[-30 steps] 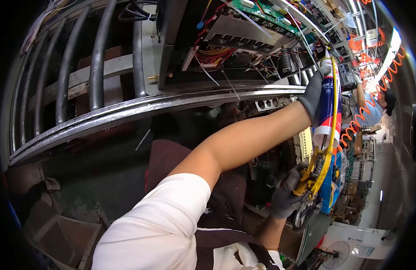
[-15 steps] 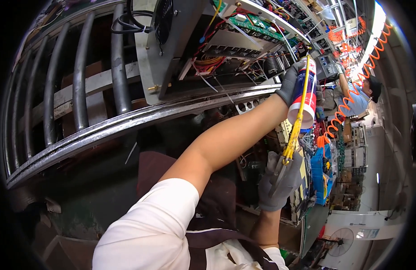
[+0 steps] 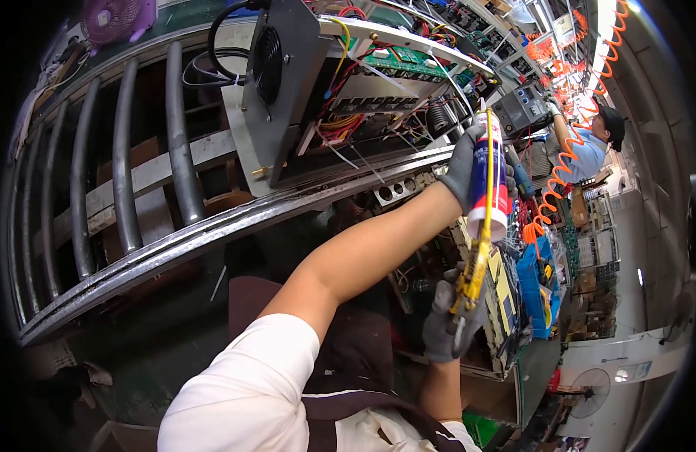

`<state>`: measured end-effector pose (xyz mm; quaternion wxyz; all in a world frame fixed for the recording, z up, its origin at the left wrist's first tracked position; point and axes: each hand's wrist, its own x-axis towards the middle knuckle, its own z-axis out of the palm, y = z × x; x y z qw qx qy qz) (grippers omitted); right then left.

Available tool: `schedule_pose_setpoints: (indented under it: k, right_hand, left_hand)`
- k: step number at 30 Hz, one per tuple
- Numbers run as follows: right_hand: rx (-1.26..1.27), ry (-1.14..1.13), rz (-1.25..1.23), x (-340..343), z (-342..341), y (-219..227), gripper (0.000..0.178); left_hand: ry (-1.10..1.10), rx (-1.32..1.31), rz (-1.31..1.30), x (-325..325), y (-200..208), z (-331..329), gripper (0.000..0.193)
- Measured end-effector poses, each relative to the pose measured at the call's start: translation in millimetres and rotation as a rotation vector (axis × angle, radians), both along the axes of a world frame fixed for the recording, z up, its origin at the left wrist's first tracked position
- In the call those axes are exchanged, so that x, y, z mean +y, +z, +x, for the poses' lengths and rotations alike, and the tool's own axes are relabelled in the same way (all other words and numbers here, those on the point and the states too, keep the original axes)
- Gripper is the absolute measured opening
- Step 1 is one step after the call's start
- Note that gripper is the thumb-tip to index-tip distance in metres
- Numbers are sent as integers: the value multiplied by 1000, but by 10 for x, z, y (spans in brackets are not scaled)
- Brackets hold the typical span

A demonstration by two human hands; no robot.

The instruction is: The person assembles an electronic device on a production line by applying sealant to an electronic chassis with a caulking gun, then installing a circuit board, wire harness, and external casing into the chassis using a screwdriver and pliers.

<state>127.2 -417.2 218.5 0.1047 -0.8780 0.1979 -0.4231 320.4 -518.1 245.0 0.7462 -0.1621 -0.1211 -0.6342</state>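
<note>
A yellow caulking gun [image 3: 477,275] carries a white, blue and red sealant cartridge [image 3: 480,181], its nozzle toward the far side. My left hand [image 3: 459,167], in a grey glove, wraps round the cartridge near its front end. Around the gun's handle closes my gloved right hand [image 3: 440,331]; the handle partly hides its fingers. Beyond the nozzle, on the left, stands an open metal-cased unit [image 3: 287,113] with a black fan, a green circuit board [image 3: 408,68] and bundled wires. The nozzle tip is apart from the unit as far as I can see.
A roller conveyor [image 3: 178,143] with a metal rail runs along the left. To the right are a blue bin [image 3: 530,294] of tools and a coiled orange air hose [image 3: 566,162]. A co-worker in a blue shirt [image 3: 586,157] stands farther off beside a grey box [image 3: 522,109].
The view has shifted, bringing in more of the purple fan at upper left. My hands and the caulking gun sit slightly lower and farther left in the picture, the gun more upright.
</note>
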Motion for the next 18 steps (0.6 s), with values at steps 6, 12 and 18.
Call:
schedule_pose_setpoints:
  k: [6, 12, 18]
  right_hand:
    - [-97, 80, 106, -151, -120, -143, 40]
    - [-94, 120, -35, -420, -68, -121, 39]
    - [-42, 61, -76, -611, 83, -52, 39]
  left_hand:
    - [-72, -48, 78, -92, 7, -83, 56]
    - [27, -133, 86, -183, 119, -60, 56]
    - [-43, -113, 157, -445, 155, 125, 56]
